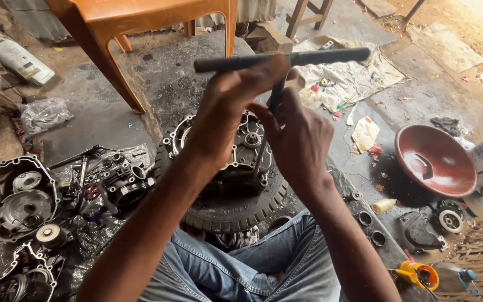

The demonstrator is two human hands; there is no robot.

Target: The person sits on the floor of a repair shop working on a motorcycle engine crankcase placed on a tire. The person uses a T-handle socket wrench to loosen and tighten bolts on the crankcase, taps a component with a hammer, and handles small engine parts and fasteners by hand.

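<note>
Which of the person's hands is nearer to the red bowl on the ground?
Right. The right hand grips the T-handle wrench's shaft, on the side toward the red bowl. The left hand holds the crossbar farther left, beyond the right hand from the bowl.

Bare forearms without sleeves, both hands (264, 114) ungloved, and faded blue denim jeans (241, 268) on the legs.
</note>
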